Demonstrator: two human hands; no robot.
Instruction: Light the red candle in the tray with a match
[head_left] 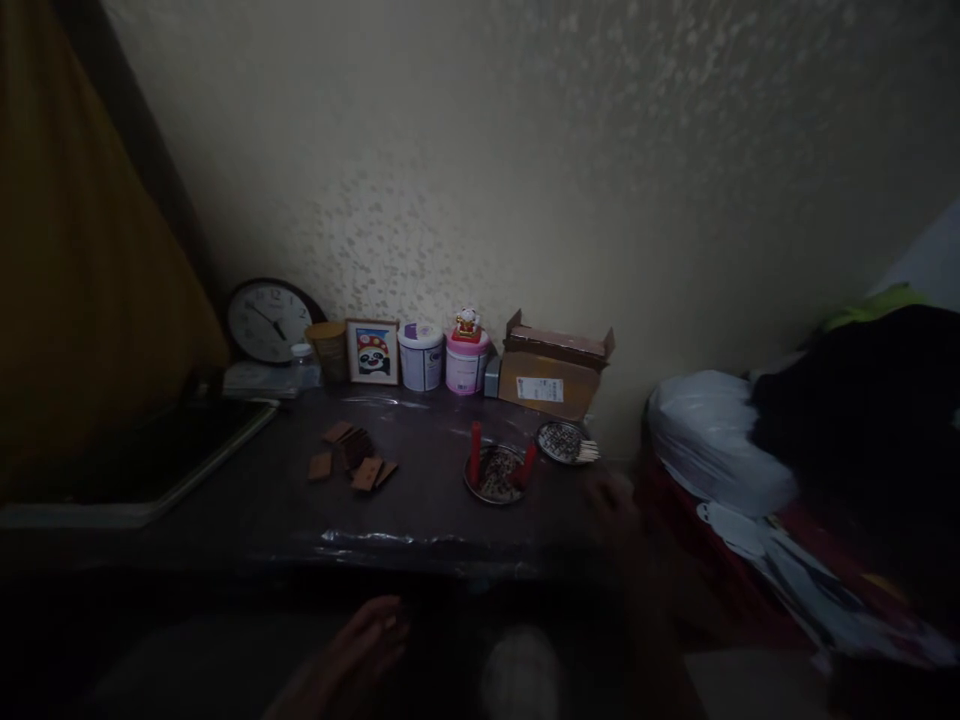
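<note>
My left hand (364, 642) lies low in front of the dark table (262, 510), fingers loosely stretched and holding nothing. My right hand (615, 500) is a dim motion-blurred shape at the table's right edge; its fingers cannot be made out. Nearest to it are a round metal plate (495, 475) with two red candles (475, 452) standing in it, and a second small plate (564, 442) with thin sticks poking over its rim. Several brown flat tiles (354, 458) lie scattered left of centre on the table.
Along the wall stand a clock (268, 320), a framed panda picture (372, 352), a white tub (421, 357), a pink tub (466, 365) topped by a figurine, and an open cardboard box (553, 378). A white plastic bag (712, 440) and dark clothes lie right; a yellow curtain (75, 260) hangs left.
</note>
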